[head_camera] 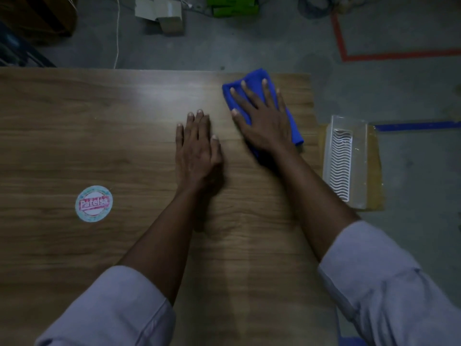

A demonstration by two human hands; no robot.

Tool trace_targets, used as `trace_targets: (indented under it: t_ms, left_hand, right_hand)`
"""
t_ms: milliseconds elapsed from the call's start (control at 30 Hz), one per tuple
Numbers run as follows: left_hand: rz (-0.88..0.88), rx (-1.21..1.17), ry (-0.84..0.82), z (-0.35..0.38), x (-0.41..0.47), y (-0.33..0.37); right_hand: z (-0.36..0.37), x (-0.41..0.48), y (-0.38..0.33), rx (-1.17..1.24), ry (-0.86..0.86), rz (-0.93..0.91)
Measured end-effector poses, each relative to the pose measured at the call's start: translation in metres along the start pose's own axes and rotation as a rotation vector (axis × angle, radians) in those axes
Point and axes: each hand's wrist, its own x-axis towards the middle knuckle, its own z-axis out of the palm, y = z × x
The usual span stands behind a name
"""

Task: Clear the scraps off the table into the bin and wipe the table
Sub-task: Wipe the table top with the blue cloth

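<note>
Scrap clearance appears complete: no loose scraps show anywhere on the visible desk [124, 136]. The only item on the wood besides the hands and cloth is a round printed label [93, 204] lying flat at the left. It is probably a sticker, though the dim light leaves that uncertain, and it may or may not count as a scrap.

Wiping is the step in hand. The right hand [262, 121] lies palm-down on a blue cloth [294, 126] at the far right corner of the desk, fingers [245, 89] spread apart and pressed flat on the fabric, not clamped round it. The left hand [197, 148] rests flat on bare wood just beside it, fingers together, holding nothing, apparently as a brace.

The clear plastic bin [349, 126] sits on the floor just off the right edge of the desk, on a yellowish sheet. A ribbed white insert shows inside; whether scraps lie in it cannot be told.

The cloth is a saturated blue, thick and soft-looking, folded into a rough oblong pad, its far edge reaching almost to the desk's back edge. Judged remaining: the centre and left of the desk offer no sign either way of having been wiped.
</note>
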Motion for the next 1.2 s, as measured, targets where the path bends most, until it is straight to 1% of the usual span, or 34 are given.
trace_targets:
  t_ms: [100, 167, 233, 267, 333, 433, 533, 600, 700, 767, 800, 867, 900, 933, 1000, 1033, 1067, 1100, 1167, 1200]
  left_hand:
    - [-0.003, -0.123, 0.023, -0.003, -0.001, -0.002]
    - [0.017, -0.142, 0.019, -0.003, -0.003, -0.006]
    - [0.047, -0.135, 0.000, -0.004, -0.006, -0.009]
    - [0.054, -0.135, -0.006, -0.004, -0.008, -0.010]
    - [0.063, -0.129, -0.020, -0.004, -0.008, -0.012]
    - [0.067, -0.110, -0.048, -0.005, -0.014, -0.011]
    - [0.106, -0.036, -0.067, -0.008, -0.039, -0.011]
    - [0.123, 0.030, -0.074, -0.010, -0.060, -0.013]
    - [0.108, 0.052, -0.060, -0.011, -0.089, -0.012]
    - [0.098, 0.026, -0.051, -0.012, -0.105, -0.012]
    - [0.093, 0.005, -0.046, -0.012, -0.111, -0.013]
    - [0.086, -0.050, -0.044, -0.015, -0.125, -0.017]
    - [0.083, -0.080, -0.046, -0.016, -0.133, -0.018]
    - [0.079, -0.104, -0.045, -0.018, -0.140, -0.019]
    - [0.079, -0.127, -0.019, -0.022, -0.154, -0.022]
    - [0.080, -0.134, 0.002, -0.022, -0.159, -0.023]
    - [0.076, -0.144, 0.018, -0.022, -0.163, -0.024]
    - [0.061, -0.157, 0.030, -0.022, -0.165, -0.024]
    - [0.014, -0.198, 0.056, -0.020, -0.169, -0.022]
    - [-0.006, -0.222, 0.069, -0.020, -0.171, -0.020]
  right_hand:
    - [0.008, -0.088, -0.029, 0.055, 0.003, -0.105]
    - [0.010, -0.159, -0.047, 0.108, -0.038, -0.150]
    - [0.012, -0.204, -0.050, 0.091, -0.077, -0.196]
    - [0.012, -0.208, -0.044, 0.081, -0.077, -0.218]
    - [0.013, -0.185, -0.032, 0.059, -0.039, -0.211]
    - [0.012, -0.123, -0.014, 0.032, 0.010, -0.065]
    - [0.004, -0.070, 0.002, 0.021, 0.036, 0.063]
    - [0.003, -0.061, 0.002, 0.021, 0.059, 0.105]
    - [0.011, -0.091, -0.016, 0.005, 0.106, 0.131]
    - [0.018, -0.125, -0.031, 0.029, 0.137, 0.034]
    - [0.019, -0.141, -0.032, 0.063, 0.141, -0.056]
    - [0.017, -0.163, -0.024, 0.120, 0.109, -0.234]
    - [0.015, -0.168, -0.014, 0.123, 0.112, -0.265]
    - [0.013, -0.170, -0.002, 0.122, 0.144, -0.209]
    - [0.009, -0.164, 0.021, 0.129, 0.201, 0.094]
    - [0.007, -0.157, 0.026, 0.122, 0.194, 0.234]
    - [0.007, -0.147, 0.025, 0.114, 0.172, 0.313]
    - [0.006, -0.139, 0.018, 0.114, 0.167, 0.330]
    - [0.007, -0.127, -0.005, 0.172, 0.158, 0.265]
    - [0.006, -0.128, -0.019, 0.241, 0.140, 0.223]
